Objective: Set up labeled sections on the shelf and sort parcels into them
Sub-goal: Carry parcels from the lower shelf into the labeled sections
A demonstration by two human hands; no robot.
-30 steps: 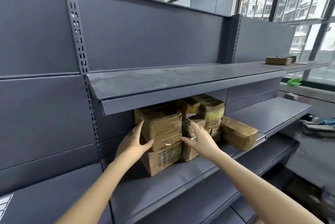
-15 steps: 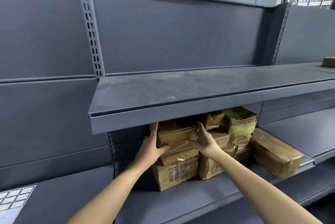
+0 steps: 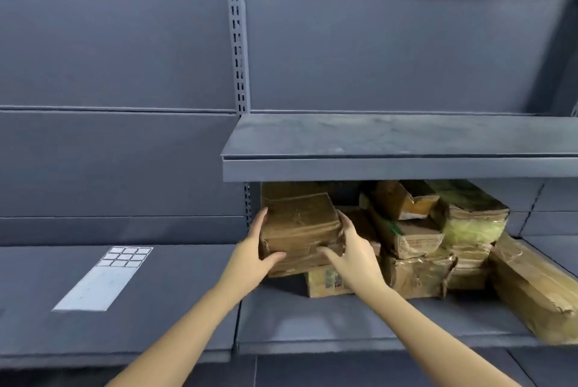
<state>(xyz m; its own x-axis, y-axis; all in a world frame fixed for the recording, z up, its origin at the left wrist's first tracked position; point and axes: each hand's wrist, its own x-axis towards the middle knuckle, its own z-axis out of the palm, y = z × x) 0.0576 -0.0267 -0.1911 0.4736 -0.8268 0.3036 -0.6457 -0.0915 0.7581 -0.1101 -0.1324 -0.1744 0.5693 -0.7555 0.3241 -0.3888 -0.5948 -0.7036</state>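
Grey steel shelving, bays side by side: the heap of worn brown parcels fills the lower deck under a low upper board, and the left bay's deck carries only a white label sheet. Top-left of the heap sits the taped brown cardboard parcel (long axis running back into the shelf), clamped at its sides between my left hand and right hand, both equally near. Headroom looks tight, so I judge it must slide straight out toward me.
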